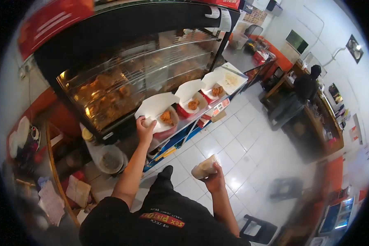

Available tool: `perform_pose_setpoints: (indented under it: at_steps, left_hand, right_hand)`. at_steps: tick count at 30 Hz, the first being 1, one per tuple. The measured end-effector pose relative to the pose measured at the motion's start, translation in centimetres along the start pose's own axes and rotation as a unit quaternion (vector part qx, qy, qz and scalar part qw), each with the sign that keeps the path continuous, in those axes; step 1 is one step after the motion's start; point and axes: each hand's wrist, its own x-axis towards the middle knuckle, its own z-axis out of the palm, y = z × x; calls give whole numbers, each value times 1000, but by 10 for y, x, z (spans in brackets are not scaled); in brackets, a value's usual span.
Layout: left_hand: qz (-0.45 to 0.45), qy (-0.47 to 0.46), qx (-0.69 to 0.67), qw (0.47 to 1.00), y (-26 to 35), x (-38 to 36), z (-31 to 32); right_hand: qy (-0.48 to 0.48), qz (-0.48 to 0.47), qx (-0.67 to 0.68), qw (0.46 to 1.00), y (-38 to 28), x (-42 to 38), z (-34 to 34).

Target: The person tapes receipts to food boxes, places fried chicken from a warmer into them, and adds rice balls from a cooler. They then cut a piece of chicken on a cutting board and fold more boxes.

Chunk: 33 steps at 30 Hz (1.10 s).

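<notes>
My left hand [146, 128] is at the left side of the nearest open box [165, 133], its fingers closed around a small white wrapped item [149, 122]. A piece of fried chicken [167, 117] lies in that box. Two more open red-and-white boxes, the middle one [189, 89] and the far one [211, 82], stand in a row beyond it, each with fried chicken inside. Held out over the floor, my right hand [215, 178] grips a pale wrapped bundle [205, 167].
A glass display case [131, 69] with fried chicken stands behind the boxes. A tray [230, 78] is at the counter's far end. Another person [301, 92] stands at a wooden counter on the right. A dark stool [258, 229] is at the lower right.
</notes>
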Motion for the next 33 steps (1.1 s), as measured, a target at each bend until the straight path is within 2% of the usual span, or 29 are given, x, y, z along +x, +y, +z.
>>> perform_pose_setpoints:
  at_steps: [1, 2, 4, 6, 8, 9, 11, 12, 14, 16, 18, 19, 20, 21, 22, 23, 24, 26, 27, 28, 30, 31, 32, 33]
  left_hand:
    - [113, 32, 108, 987, -53, 28, 18]
    - [112, 28, 103, 988, -54, 35, 31]
    - [143, -18, 264, 954, -48, 42, 47]
    - [118, -58, 284, 950, -78, 44, 57]
    - [139, -89, 428, 888, -90, 39, 61]
    - [133, -93, 431, 888, -82, 38, 66]
    - [133, -29, 607, 783, -48, 36, 71]
    - [128, -33, 613, 779, -42, 39, 74]
    - [62, -17, 598, 799, -33, 45, 79]
    - [75, -44, 586, 806, -6, 45, 93]
    - [80, -70, 572, 813, -3, 38, 115]
    - [118, -143, 482, 856, -11, 38, 128]
    - [157, -213, 383, 885, -16, 39, 142]
    - [158, -209, 388, 884, -16, 40, 160]
    - [171, -252, 380, 873, -16, 38, 180]
    - [185, -296, 370, 861, -17, 39, 196]
    - [185, -295, 370, 861, -22, 40, 207]
    - [230, -274, 462, 811, -32, 37, 233]
    - [220, -262, 485, 804, -36, 37, 242]
    - [217, -255, 486, 807, -40, 38, 248]
    - [186, -258, 467, 825, -40, 42, 255]
    - [177, -243, 478, 825, -39, 42, 258]
    - [166, -237, 486, 825, -40, 38, 261]
    - [125, -171, 483, 849, -42, 34, 263]
  right_hand:
    - [3, -5, -2, 1000, -12, 21, 1]
    - [9, -7, -7, 1000, -23, 43, 2]
    - [21, -9, -9, 1000, -45, 94, 11]
    - [38, -24, -1, 999, -67, 148, 29]
    - [3, 0, 5, 1000, -91, 199, 49]
    - [3, 6, 18, 1000, -104, 220, 66]
    - [-2, 22, 41, 999, -119, 265, 94]
    - [-8, 32, 52, 998, -122, 288, 103]
    - [-38, 49, 60, 996, -123, 330, 117]
    - [-74, 60, 67, 993, -122, 368, 131]
    - [57, 139, 66, 986, -115, 394, 137]
    - [101, 154, 48, 982, -113, 402, 138]
    - [99, 159, 48, 981, -113, 408, 132]
    - [43, 151, 11, 988, -114, 411, 124]
    - [-12, 141, -25, 990, -116, 416, 115]
    - [19, 140, -74, 987, -133, 406, 121]
    - [18, 140, -74, 987, -141, 411, 113]
    - [-45, 113, -96, 988, -163, 421, 93]
    - [-46, 83, -129, 987, -189, 417, 94]
    - [-51, 85, -136, 986, -210, 426, 89]
    - [-22, -33, -202, 979, -242, 449, 78]
    - [8, -63, -216, 974, -251, 466, 73]
    - [36, -74, -291, 953, -255, 491, 59]
    - [17, -37, -410, 911, -269, 508, 51]
